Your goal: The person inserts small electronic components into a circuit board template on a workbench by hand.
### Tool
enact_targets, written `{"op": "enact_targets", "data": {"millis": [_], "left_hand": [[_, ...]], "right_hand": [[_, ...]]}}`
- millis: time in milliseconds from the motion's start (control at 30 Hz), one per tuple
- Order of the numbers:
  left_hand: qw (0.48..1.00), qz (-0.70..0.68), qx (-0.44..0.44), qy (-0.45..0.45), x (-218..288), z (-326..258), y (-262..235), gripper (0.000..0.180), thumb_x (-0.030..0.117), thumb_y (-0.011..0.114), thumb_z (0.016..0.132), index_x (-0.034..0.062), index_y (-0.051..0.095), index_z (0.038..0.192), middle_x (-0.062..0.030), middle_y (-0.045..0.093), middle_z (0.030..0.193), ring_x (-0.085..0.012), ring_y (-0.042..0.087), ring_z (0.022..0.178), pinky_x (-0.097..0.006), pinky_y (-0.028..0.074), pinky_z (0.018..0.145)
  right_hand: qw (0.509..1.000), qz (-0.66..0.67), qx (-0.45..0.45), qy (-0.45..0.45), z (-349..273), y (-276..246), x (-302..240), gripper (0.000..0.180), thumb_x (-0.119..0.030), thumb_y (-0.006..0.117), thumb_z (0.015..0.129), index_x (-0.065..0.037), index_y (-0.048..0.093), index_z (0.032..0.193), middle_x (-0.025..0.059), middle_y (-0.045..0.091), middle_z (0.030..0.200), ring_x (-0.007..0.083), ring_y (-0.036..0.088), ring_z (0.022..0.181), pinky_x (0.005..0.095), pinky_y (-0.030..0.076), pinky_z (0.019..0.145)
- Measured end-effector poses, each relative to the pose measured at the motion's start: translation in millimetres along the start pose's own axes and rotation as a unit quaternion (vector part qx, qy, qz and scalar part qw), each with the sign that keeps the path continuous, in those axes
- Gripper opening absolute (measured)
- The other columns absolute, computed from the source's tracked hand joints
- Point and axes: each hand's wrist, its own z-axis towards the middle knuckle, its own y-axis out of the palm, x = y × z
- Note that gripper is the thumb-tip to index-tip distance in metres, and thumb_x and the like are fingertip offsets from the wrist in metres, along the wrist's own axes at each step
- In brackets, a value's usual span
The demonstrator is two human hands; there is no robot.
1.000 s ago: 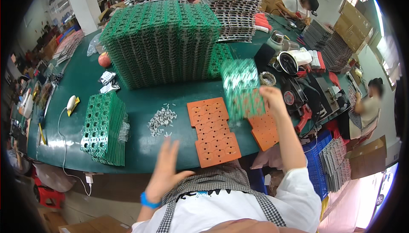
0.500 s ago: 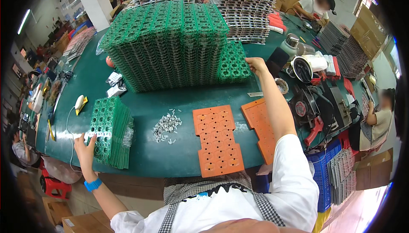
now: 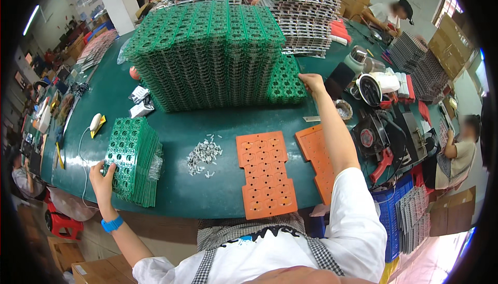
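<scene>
My left hand [image 3: 101, 181], with a blue wristband below it, pinches the left edge of the top green circuit board [image 3: 120, 151]. That board lies over a leaning stack of similar boards [image 3: 146, 175] at the table's left. Farther off, my right hand [image 3: 313, 83] has its fingers closed at the right edge of a low stack of green circuit boards [image 3: 286, 79]. This stack stands against a tall block of green boards [image 3: 207, 61]. Between my arms lie a pile of small whitish parts [image 3: 203, 155] and an orange fixture plate [image 3: 265, 175] with holes.
A second orange plate [image 3: 315, 151] lies partly under my right forearm. To the right are a metal thermos [image 3: 355, 58], a black device [image 3: 365, 136] and a red-handled tool [image 3: 384, 163]. A white corded mouse-like object [image 3: 95, 122] lies left. People sit at the far and right sides.
My left hand has closed on the board's edge, and the top board has shifted slightly left. My right hand stays at the low stack. The view has tilted slightly.
</scene>
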Motion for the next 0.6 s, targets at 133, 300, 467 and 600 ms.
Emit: {"op": "enact_targets", "data": {"millis": [133,300,467,600], "left_hand": [[0.993,-0.099,0.059,-0.01,-30.2,11.7,-15.9,0.037,0.021,0.068,0.085,-0.0023,0.058,0.111,-0.0106,0.061,0.096,-0.0203,0.057,0.086,-0.031,0.045,0.075],[0.944,-0.283,0.107,-0.128,46.8,-24.5,-76.6,0.03,0.012,0.063,0.089,0.0007,0.053,0.116,-0.0054,0.062,0.097,-0.0115,0.058,0.08,-0.024,0.046,0.068],[0.858,-0.492,-0.053,-0.136,158.8,-108.0,-25.3,0.039,-0.001,0.069,0.077,0.0023,0.053,0.111,-0.0015,0.056,0.078,-0.0137,0.059,0.07,-0.026,0.049,0.063],[0.714,-0.562,-0.403,-0.106,222.3,-176.7,88.3,0.027,0.002,0.07,0.082,0.0047,0.052,0.102,-0.0004,0.06,0.077,-0.0073,0.056,0.07,-0.025,0.046,0.057]], "right_hand": [[0.956,-0.186,0.166,-0.154,-25.2,2.2,-6.0,0.029,-0.028,0.066,0.086,0.0,0.069,0.093,0.0088,0.069,0.079,0.0175,0.063,0.069,0.0305,0.049,0.064],[0.952,-0.193,-0.014,-0.236,-171.2,-13.8,7.9,0.024,-0.021,0.059,0.089,0.001,0.064,0.099,0.0135,0.067,0.09,0.0242,0.064,0.086,0.0358,0.048,0.075],[0.978,-0.042,-0.185,-0.086,-318.1,17.0,36.8,0.048,-0.024,0.055,0.094,0.0,0.043,0.134,0.0154,0.062,0.111,0.0252,0.062,0.098,0.0339,0.049,0.086],[0.941,0.237,-0.239,0.033,-343.1,41.8,13.6,0.06,-0.015,0.057,0.093,-0.002,0.027,0.144,0.0127,0.058,0.112,0.0156,0.057,0.097,0.0285,0.048,0.083]]}}
